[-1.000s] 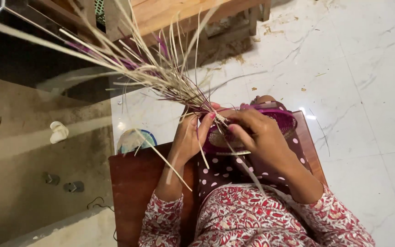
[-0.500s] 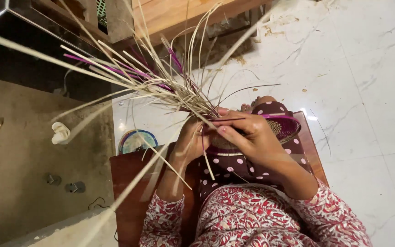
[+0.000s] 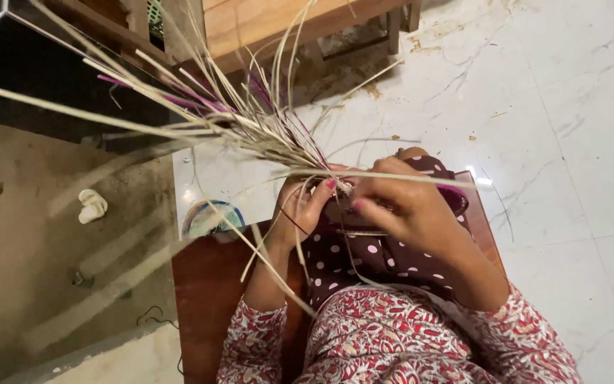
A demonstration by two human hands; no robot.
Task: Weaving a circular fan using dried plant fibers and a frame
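A fan of pale and purple reed strips [image 3: 236, 121] spreads from frame centre to the upper left. Below it, the small purple woven basket [image 3: 456, 199] sits on the lap, mostly hidden behind the hands. The right hand [image 3: 406, 206] pinches strips at the rim; the left hand [image 3: 300, 210], fingers curled, grips the strips' base.

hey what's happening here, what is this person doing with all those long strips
A person seated on a wooden seat is weaving a small round basket in their lap. The left hand pinches a strand where the bundle of pale and purple strips meets the basket rim, and the right hand covers the basket and works a strip there. The loose strip ends fan out up and to the left over the white marble floor.
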